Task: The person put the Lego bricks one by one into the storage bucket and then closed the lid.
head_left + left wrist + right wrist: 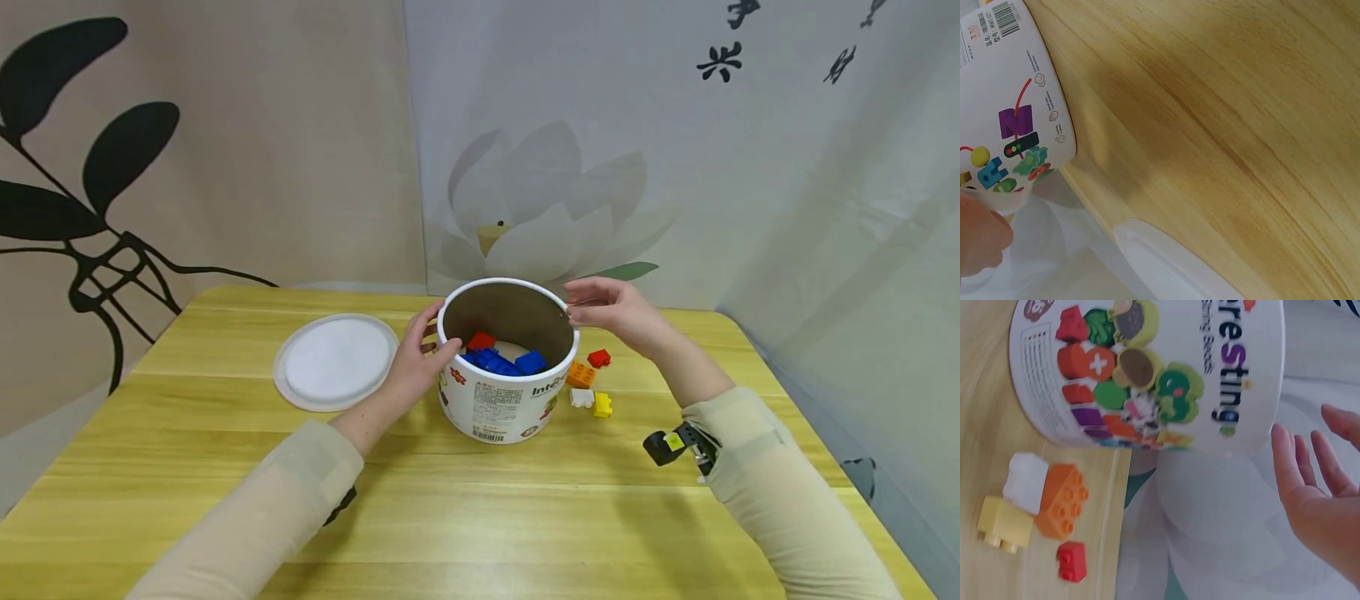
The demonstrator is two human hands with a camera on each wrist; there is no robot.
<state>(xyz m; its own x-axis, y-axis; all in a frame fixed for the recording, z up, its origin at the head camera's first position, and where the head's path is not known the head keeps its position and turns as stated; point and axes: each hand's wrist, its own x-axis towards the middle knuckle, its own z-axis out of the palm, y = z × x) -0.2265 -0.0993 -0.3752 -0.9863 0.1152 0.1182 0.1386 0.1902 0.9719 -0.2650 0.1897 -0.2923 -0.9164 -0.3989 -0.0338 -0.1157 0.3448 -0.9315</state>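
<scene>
while my left grip (411, 357) grasps the tub (498, 408), seemingly steadying it, my loose, empty right grip (618, 315) beside it should secure that side next.

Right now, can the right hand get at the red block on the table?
Probably yes: the right hand looks empty beside the tub, and the red block sits uncovered in the open.

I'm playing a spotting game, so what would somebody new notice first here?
Probably the big white bucket between the left hand and right hand, with blue blocks inside. Next, perhaps, the little orange block, red block, white block and yellow block on the table, to the bucket's right. Dark leaves on the backdrop's left stand out too.
</scene>
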